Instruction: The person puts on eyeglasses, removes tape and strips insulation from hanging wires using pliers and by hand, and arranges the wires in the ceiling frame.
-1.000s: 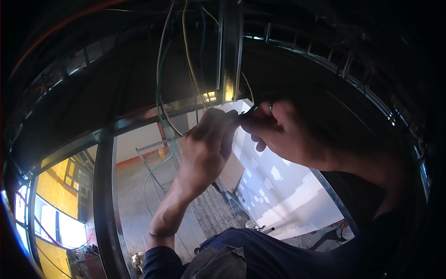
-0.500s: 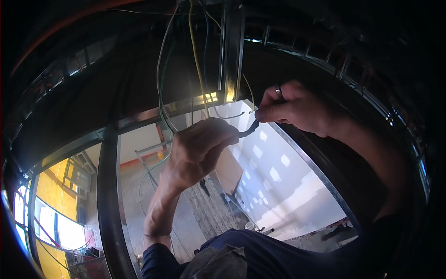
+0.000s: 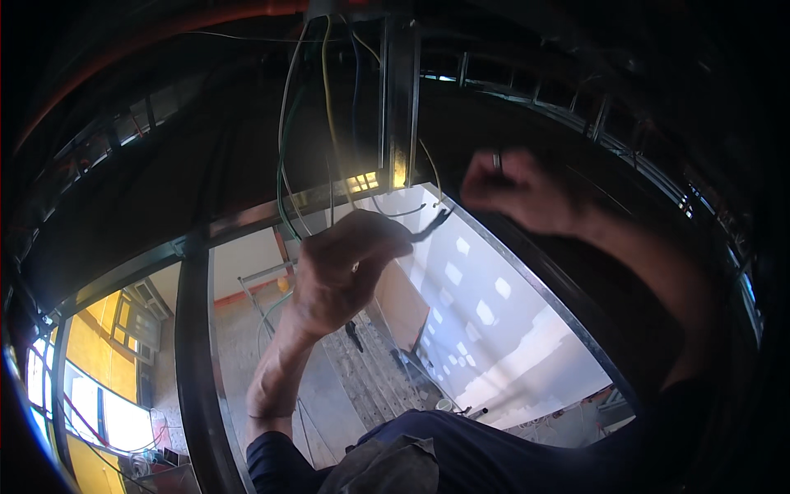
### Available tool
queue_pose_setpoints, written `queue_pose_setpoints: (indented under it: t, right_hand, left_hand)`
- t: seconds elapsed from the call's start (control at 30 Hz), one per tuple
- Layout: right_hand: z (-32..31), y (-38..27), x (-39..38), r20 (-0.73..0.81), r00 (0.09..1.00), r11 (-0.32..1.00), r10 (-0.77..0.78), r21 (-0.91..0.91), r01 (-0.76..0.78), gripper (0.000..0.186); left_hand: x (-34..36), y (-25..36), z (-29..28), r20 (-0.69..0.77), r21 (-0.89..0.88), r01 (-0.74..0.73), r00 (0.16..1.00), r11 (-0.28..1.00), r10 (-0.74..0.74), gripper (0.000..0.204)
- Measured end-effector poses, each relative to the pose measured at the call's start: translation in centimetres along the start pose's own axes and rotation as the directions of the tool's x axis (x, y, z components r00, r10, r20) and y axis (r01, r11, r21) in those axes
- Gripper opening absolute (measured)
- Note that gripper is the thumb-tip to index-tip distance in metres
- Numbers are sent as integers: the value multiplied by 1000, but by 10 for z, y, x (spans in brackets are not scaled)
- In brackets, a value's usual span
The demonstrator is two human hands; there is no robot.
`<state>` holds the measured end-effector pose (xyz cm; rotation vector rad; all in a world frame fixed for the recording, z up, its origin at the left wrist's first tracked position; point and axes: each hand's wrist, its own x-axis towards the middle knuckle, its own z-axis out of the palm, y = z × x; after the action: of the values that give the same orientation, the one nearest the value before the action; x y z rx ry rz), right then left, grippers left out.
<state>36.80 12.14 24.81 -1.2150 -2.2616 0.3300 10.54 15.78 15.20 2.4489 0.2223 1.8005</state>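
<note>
Overhead: thin green, yellow and pale insulated wires (image 3: 329,115) hang in loose curves from a dark ceiling beside a shiny vertical metal stud (image 3: 399,90).
Left hand (image 3: 341,267): raised, knuckles toward the camera, fingers curled tight around a slim dark cable (image 3: 428,229) whose forked black end sticks out to the right.
Right hand (image 3: 514,189): lifted a little apart from that end, fingers bunched in a loose fist; whether it pinches anything I cannot tell, being in shadow.
Frame: smooth galvanised metal channel (image 3: 247,221) crossing behind the left hand.
Room: dusty concrete floor (image 3: 329,387) far below, yellow wall (image 3: 90,329) at the left.
</note>
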Motion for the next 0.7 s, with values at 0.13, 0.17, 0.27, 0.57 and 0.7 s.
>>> queue_pose_setpoints:
  t: [0.13,0.17,0.27,0.57,0.7]
  right_hand:
    - [11,-55,-50,207,978,999,17,-53,-7,16]
    - [11,-57,-52,135,986,989,-100,122,84,17]
    - [1,-50,-27,-71,984,933,-166,311,180,9]
    - [-49,-63,-42,186,979,964,-77,264,26,20]
    - [-81,-59,-61,207,961,965,-185,221,138,22]
  left_hand:
    - [-7,-18,21,-18,109,44,999,993,-43,15]
    - [-8,-13,17,-7,124,54,999,991,-53,15]
    - [1,0,10,37,68,50,998,996,-52,17]
    - [-1,5,4,32,116,-22,999,993,18,20]
    - [11,16,7,64,108,-81,995,991,75,20]
